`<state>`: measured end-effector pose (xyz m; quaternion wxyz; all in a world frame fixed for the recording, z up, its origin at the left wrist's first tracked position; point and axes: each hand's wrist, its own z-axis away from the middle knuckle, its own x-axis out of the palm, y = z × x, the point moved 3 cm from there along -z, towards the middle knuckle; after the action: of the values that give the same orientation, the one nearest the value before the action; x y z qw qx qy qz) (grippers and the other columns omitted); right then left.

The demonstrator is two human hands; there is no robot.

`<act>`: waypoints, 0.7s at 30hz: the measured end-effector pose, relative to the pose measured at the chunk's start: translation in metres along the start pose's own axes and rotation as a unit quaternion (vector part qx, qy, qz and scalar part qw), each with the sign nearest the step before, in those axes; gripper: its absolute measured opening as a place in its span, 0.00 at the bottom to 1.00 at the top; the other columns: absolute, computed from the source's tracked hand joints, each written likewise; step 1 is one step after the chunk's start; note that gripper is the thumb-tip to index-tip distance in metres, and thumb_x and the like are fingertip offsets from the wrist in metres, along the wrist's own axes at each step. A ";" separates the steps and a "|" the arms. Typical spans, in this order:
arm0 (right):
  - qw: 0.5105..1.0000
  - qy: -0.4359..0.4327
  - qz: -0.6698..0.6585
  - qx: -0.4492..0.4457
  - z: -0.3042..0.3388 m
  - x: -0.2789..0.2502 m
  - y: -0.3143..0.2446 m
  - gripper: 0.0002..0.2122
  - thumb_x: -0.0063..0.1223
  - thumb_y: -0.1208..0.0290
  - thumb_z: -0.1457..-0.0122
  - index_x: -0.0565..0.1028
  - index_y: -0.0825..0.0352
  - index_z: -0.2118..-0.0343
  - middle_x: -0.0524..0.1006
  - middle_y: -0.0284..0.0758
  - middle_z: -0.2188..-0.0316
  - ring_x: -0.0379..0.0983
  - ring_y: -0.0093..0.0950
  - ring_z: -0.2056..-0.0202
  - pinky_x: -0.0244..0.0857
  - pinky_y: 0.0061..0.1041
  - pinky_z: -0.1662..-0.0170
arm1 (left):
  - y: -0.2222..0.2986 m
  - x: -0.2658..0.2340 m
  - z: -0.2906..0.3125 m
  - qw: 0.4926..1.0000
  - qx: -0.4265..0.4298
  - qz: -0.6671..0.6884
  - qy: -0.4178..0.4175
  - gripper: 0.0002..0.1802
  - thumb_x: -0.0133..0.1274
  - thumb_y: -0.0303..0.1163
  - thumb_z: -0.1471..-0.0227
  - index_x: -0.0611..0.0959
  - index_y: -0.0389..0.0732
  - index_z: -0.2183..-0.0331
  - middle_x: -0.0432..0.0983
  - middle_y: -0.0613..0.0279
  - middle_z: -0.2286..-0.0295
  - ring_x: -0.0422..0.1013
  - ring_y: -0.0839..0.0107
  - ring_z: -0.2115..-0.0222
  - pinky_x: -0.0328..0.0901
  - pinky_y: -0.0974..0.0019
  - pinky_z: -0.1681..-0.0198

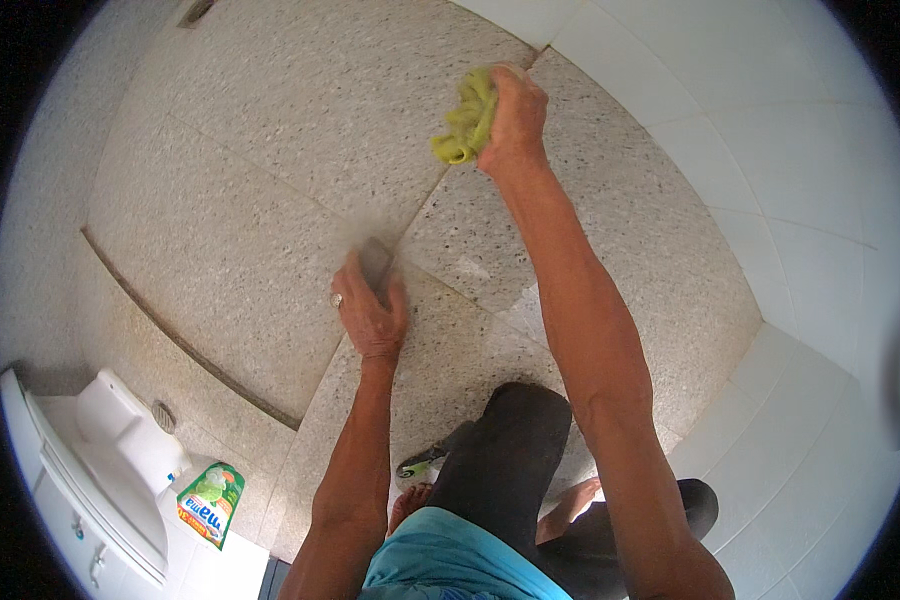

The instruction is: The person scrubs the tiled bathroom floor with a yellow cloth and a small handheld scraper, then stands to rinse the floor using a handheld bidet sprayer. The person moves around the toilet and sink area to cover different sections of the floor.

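Observation:
My left hand (372, 318), with a ring on one finger, is closed around a dark grey block (375, 262) held against the speckled floor (270, 190). The block is somewhat blurred, so I cannot tell whether it is a sponge or a stone. Farther out and to the right, my right hand (518, 115) grips a bunched yellow-green cloth (460, 122) near the base of the tiled wall. Folds of the cloth hang out on the left side of that hand.
Light tiled walls (730, 130) rise at the right. A dark curved strip (185, 345) crosses the floor at left. A toilet (120, 430), a white basin (100, 510) and a green pouch (210, 503) are at lower left. A black and green object (425, 460) lies by my foot.

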<state>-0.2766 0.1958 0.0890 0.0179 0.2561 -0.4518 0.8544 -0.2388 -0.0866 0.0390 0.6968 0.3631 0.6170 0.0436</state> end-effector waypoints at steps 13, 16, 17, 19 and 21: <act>0.930 0.065 0.327 -0.153 0.048 -0.109 -0.063 0.24 0.55 0.77 0.49 0.67 0.69 0.46 0.75 0.39 0.58 0.74 0.31 0.60 0.69 0.31 0.56 | 0.002 -0.003 0.000 1.000 0.001 -0.015 -0.003 0.34 0.56 0.36 0.48 0.65 0.35 0.44 0.67 0.43 0.55 0.67 0.47 0.54 0.64 0.49 0.53; 0.772 0.121 0.565 -0.263 0.071 -0.159 -0.068 0.28 0.51 0.79 0.47 0.62 0.64 0.40 0.67 0.44 0.47 0.68 0.38 0.49 0.65 0.36 0.47 | 0.001 -0.005 0.001 1.000 0.019 -0.022 0.009 0.34 0.56 0.37 0.49 0.65 0.34 0.44 0.66 0.43 0.54 0.67 0.47 0.54 0.63 0.49 0.52; 0.699 0.133 0.635 -0.300 0.073 -0.175 -0.058 0.29 0.50 0.80 0.46 0.61 0.62 0.39 0.65 0.46 0.43 0.66 0.41 0.45 0.63 0.37 0.44 | 0.001 -0.003 0.000 0.999 0.028 -0.025 0.013 0.34 0.57 0.37 0.49 0.65 0.34 0.43 0.66 0.42 0.54 0.67 0.47 0.54 0.63 0.50 0.52; 0.591 0.085 0.745 -0.298 0.077 -0.194 -0.028 0.30 0.48 0.82 0.46 0.60 0.60 0.37 0.57 0.46 0.38 0.56 0.46 0.39 0.57 0.40 0.39 | 0.004 -0.001 0.001 1.000 0.011 -0.020 0.001 0.35 0.56 0.38 0.47 0.64 0.36 0.42 0.67 0.42 0.53 0.66 0.46 0.54 0.62 0.49 0.50; 0.548 0.059 0.787 -0.275 0.075 -0.197 -0.009 0.33 0.45 0.86 0.47 0.59 0.58 0.36 0.51 0.45 0.34 0.46 0.51 0.34 0.51 0.44 0.35 | 0.003 -0.001 0.000 1.000 0.009 -0.015 0.000 0.35 0.56 0.39 0.48 0.64 0.36 0.42 0.67 0.41 0.53 0.66 0.46 0.53 0.62 0.49 0.50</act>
<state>-0.0712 0.1822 0.0414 -0.5654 -0.2708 -0.6838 0.3734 -0.2380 -0.0848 0.0412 0.6939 0.3597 0.6232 0.0275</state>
